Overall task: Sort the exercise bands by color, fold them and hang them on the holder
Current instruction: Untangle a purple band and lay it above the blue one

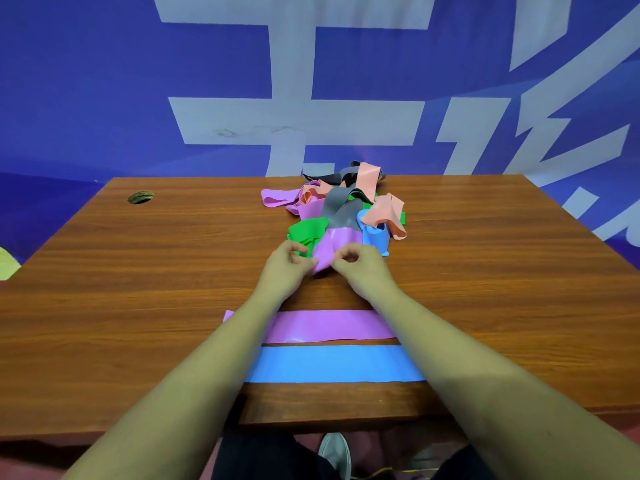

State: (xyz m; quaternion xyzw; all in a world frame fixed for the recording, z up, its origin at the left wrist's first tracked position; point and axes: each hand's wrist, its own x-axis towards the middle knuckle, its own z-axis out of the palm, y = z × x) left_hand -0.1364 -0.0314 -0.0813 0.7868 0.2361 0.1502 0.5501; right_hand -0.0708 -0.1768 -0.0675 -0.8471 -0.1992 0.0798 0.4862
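Observation:
A tangled pile of exercise bands (343,206) lies at the far middle of the wooden table (138,278): purple, green, grey, salmon and blue ones mixed together. My left hand (287,265) and my right hand (360,265) both pinch the near end of a purple band (334,242) that sticks out of the pile. Closer to me, a flat purple band (329,325) and a flat blue band (332,363) lie side by side across the table, partly under my forearms. No holder is in view.
A round cable hole (140,197) sits in the table's far left corner. A blue wall banner with white characters (311,81) rises right behind the table. Below the front edge I see a shoe (334,452) on the floor.

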